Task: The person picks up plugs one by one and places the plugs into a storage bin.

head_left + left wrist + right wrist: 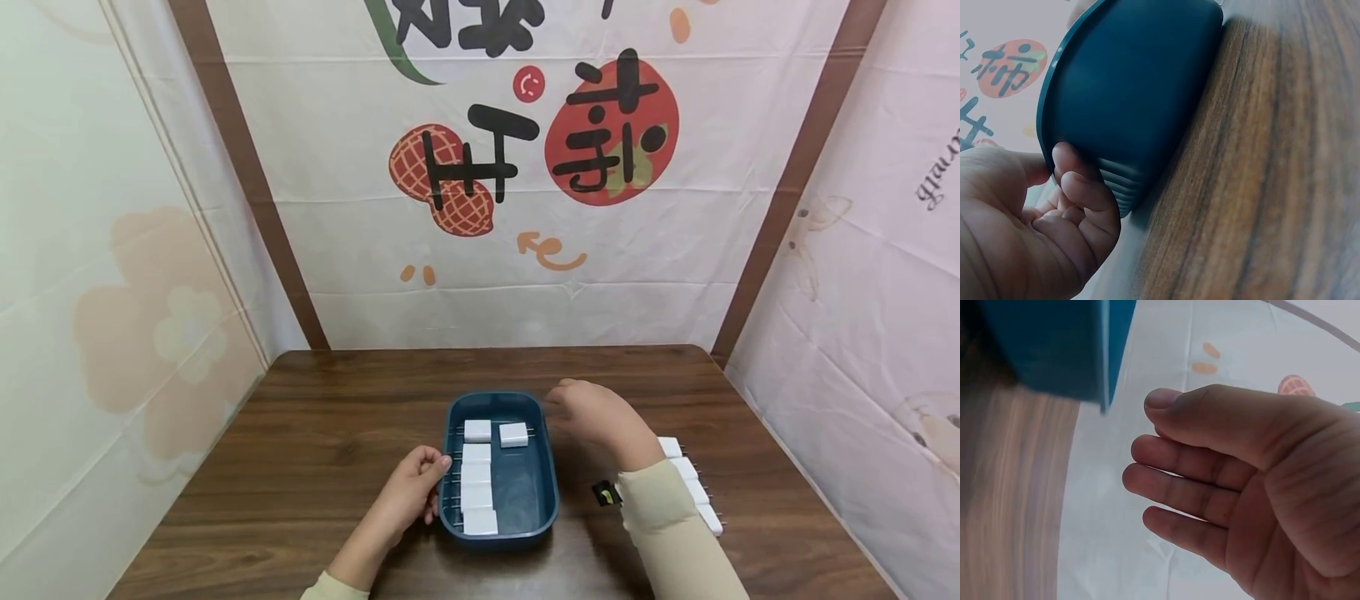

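1 tray rim (498, 538) btwn L fingers (1088, 192)

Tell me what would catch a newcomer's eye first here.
Probably the dark blue tray on the brown table, white pronged blocks lined down its left side, where the left hand grips it. Next, the big red fruit print on the white cloth behind, right of centre.

Dark blue tray (525, 492), white blocks (477, 474), brown wood-grained table (322, 450), cream sleeves (675, 533)
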Motion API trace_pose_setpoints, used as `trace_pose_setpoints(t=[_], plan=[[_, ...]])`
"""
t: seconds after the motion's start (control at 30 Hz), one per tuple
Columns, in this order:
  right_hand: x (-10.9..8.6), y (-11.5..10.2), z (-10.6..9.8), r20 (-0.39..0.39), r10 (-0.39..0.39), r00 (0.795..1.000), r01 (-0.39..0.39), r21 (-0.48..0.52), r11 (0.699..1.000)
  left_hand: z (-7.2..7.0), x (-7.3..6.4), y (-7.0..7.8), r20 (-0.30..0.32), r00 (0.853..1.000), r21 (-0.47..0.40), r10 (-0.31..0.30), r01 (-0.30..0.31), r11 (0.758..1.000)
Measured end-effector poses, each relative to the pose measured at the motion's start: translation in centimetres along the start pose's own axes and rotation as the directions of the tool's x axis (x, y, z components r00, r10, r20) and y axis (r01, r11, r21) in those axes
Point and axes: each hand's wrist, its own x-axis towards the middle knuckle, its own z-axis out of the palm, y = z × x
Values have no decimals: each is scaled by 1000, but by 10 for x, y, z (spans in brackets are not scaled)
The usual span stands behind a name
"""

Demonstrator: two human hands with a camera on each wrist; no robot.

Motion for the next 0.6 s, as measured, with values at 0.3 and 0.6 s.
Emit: trace_pose_setpoints(t=[0.3,0.6], plan=[[-20,27,2,30,53,998,-51,-79,996,0,-1,0,-5,1000,8,1,-1,1000],[-35,47,10,62,150,987,-145,-66,987,1,-1,1,-8,1000,-2,-4,4,1000]])
